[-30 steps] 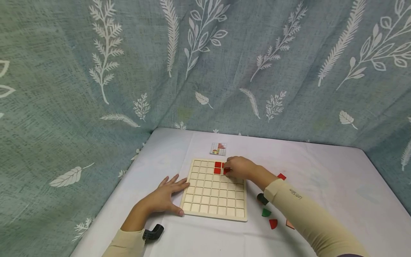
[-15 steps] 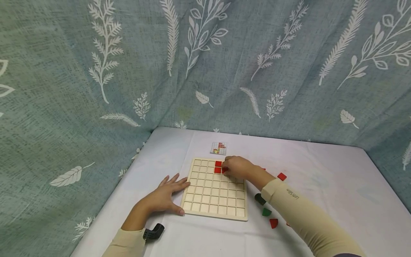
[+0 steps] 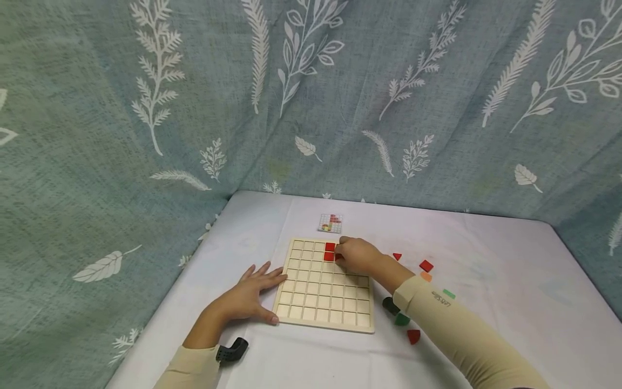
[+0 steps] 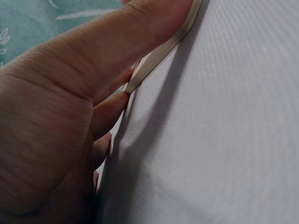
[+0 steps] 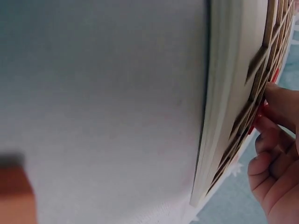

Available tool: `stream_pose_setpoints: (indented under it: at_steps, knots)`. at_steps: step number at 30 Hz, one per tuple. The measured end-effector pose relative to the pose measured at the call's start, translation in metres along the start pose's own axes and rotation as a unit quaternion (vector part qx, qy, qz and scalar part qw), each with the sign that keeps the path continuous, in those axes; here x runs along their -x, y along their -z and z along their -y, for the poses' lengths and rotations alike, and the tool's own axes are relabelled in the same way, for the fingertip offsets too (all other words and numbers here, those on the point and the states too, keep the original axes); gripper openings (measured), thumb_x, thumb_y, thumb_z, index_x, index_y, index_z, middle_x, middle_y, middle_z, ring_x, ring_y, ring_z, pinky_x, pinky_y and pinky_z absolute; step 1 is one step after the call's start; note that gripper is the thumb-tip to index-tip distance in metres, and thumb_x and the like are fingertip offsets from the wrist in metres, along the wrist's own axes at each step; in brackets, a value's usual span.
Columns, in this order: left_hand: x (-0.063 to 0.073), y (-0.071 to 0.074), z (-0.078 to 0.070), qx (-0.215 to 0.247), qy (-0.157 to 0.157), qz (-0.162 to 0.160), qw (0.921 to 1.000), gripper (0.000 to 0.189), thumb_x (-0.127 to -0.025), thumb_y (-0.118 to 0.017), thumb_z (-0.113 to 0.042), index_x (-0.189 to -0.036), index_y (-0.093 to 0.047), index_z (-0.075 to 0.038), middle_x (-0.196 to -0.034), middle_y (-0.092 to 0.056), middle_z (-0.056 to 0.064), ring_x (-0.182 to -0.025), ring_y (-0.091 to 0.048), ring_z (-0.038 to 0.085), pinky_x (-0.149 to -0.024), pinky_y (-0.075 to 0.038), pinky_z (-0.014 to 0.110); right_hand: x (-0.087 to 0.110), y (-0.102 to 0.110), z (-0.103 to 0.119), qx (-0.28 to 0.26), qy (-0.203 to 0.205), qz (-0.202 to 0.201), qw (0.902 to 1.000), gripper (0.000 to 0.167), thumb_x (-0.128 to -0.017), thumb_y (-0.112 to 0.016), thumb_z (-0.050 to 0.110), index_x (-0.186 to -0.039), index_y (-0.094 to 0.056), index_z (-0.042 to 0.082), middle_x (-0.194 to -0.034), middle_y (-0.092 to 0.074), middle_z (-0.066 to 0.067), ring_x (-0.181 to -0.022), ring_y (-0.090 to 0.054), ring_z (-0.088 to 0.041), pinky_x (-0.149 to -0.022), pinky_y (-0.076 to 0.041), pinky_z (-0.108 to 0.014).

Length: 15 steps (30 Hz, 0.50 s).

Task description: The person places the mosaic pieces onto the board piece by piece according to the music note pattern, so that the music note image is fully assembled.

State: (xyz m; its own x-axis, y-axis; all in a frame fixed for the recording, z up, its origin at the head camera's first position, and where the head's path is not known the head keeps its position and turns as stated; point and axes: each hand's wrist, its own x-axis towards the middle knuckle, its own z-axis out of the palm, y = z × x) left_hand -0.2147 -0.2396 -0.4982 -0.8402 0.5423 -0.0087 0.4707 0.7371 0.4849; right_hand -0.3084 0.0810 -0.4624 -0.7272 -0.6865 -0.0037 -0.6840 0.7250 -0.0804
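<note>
A pale wooden grid board (image 3: 311,297) lies on the table, with two red square tiles (image 3: 329,256) set one above the other near its far edge. My right hand (image 3: 357,255) is over the far right part of the board, thumb and fingertips pinching a red piece (image 5: 264,110) low at the grid beside those tiles; the hand covers much of it in the head view. Spread along the board's left side, my left hand (image 3: 252,294) touches the frame with its fingertips and thumb. The left wrist view shows that thumb (image 4: 154,32) against the board's edge.
Behind the board lies a small pattern card (image 3: 330,223). To the right are a red triangle (image 3: 397,256), a red tile (image 3: 426,266), an orange piece (image 3: 426,276), a light green piece (image 3: 449,294), a green piece (image 3: 402,319) and a red quarter-round (image 3: 413,336), partly around the right sleeve.
My right hand and forearm have shifted slightly left, uncovering the red triangle and the orange and light green pieces. My left hand has stayed in place at the board.
</note>
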Motion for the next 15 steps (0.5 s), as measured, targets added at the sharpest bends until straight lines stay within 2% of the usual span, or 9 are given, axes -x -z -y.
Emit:
stream_pose_setpoints:
  at_steps: [9, 15]
  knots:
    - [-0.0007, -0.0009, -0.0007, -0.002, 0.0, -0.001, 1.0, 0.114, -0.052, -0.079, -0.071, -0.147, -0.046, -0.018, -0.156, -0.032, 0.001, -0.146, -0.011, 0.034, -0.114, 0.003, 0.058, 0.0017, 0.0037, -0.0006, -0.002, -0.007, 0.014, 0.9999, 0.024, -0.09, -0.07, 0.03, -0.109, -0.072, 0.016, -0.091, -0.056, 0.005, -0.077, -0.054, -0.007, -0.073, -0.051, -0.026]
    - [-0.0007, 0.0, -0.0011, -0.003, 0.002, 0.0, 1.0, 0.114, -0.052, -0.079, -0.071, -0.147, -0.046, -0.018, -0.156, -0.032, 0.0, -0.146, -0.011, 0.033, -0.114, 0.003, 0.057, 0.0037, 0.0067, -0.003, -0.022, -0.007, 0.009, 0.9997, 0.017, -0.09, -0.071, 0.027, -0.103, -0.072, 0.016, -0.094, -0.059, 0.005, -0.078, -0.055, -0.008, -0.072, -0.051, -0.027]
